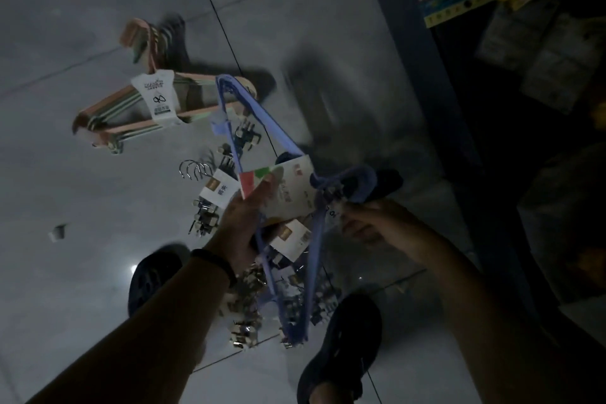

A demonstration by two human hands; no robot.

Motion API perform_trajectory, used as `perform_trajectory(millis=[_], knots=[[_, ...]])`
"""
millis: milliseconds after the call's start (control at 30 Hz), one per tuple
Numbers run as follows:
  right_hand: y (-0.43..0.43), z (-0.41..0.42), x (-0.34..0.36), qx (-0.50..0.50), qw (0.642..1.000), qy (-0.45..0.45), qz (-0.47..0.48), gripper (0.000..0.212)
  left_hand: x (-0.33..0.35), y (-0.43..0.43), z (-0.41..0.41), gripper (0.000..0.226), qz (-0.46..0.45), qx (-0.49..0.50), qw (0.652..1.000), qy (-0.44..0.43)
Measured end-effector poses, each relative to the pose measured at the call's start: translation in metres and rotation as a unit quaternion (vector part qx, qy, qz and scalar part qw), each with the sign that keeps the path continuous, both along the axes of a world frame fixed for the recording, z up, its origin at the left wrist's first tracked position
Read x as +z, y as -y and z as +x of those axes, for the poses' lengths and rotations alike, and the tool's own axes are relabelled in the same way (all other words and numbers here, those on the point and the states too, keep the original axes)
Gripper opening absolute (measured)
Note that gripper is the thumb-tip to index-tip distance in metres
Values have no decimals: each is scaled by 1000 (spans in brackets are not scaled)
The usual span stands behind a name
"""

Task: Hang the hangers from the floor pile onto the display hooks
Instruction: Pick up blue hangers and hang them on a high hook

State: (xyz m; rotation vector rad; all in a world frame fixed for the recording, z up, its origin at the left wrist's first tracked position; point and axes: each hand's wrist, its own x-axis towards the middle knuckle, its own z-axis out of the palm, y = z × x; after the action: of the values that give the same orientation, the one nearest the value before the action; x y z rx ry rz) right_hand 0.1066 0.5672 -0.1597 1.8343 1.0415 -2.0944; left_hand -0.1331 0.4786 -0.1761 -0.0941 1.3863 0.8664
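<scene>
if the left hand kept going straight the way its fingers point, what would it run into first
Likely nothing new: the left hand already holds the blue hanger bundle by its label card. Beyond, its line runs toward dark floor shadow; depth is unclear.

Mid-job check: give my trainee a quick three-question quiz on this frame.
1. True or false: the blue hanger bundle is lying on the floor.
2. Which hand grips the bundle's hook end: A) left hand B) right hand?
3. Fill in: the pink-striped hanger pack rests on the ____.

Key:
1. False; both hands hold it up.
2. B; the left hand's fingers press the paper label.
3. Floor, untouched, beside the metal clip hangers.
</scene>
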Motion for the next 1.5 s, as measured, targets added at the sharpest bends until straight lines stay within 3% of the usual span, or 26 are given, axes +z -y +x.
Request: perform_trajectory(millis=[33,67,100,167,267,400,533,600,733,833,933,1000,1067,1133,1233,1333,1400,1500], knots=[[-2,8,-15,1,996,57,62,12,-4,3,-7,45,-6,4,1000,-29],[-4,12,-29,42,977,145,153,7,-7,7,-15,43,-8,7,999,-51],[-5,12,-41,123,935,227,243,16,-13,11,-24,43,-4,5,998,-61],[-11,1,-64,266,838,294,374,32,-24,18,-38,47,-1,-26,998,-56],[-25,-20,-95,443,751,305,383,37,-35,33,-50,45,-24,-61,998,-22],[-27,-24,-113,488,748,351,281,27,-43,52,-51,44,-70,-89,993,16],[6,19,-129,576,738,268,228,37,-41,64,-53,63,-74,-109,990,49],[11,40,-133,601,729,249,212,44,-37,68,-53,60,-70,-120,988,64],[-2,32,-68,578,734,255,247,36,-12,69,-50,59,-72,-145,984,80],[-13,20,-9,522,747,289,293,38,15,62,-46,87,-66,-175,979,82],[-16,17,50,449,741,362,342,59,47,52,-42,105,-54,-185,979,68],[-18,20,83,366,781,374,339,58,70,45,-38,108,-42,-182,981,54],[-20,23,111,244,840,353,332,41,97,35,-33,105,-31,-165,985,45],[-22,24,138,118,882,325,319,40,128,25,-27,94,-17,-161,986,37],[-22,23,191,-4,903,278,329,42,181,14,-20,63,3,-152,988,18],[-25,28,267,-44,911,244,328,44,239,5,-20,58,35,-127,991,4],[-27,34,328,-33,915,236,325,37,283,0,-24,47,61,-108,992,0],[-18,35,426,-85,938,169,291,22,354,-8,-26,47,83,-106,991,-13]])
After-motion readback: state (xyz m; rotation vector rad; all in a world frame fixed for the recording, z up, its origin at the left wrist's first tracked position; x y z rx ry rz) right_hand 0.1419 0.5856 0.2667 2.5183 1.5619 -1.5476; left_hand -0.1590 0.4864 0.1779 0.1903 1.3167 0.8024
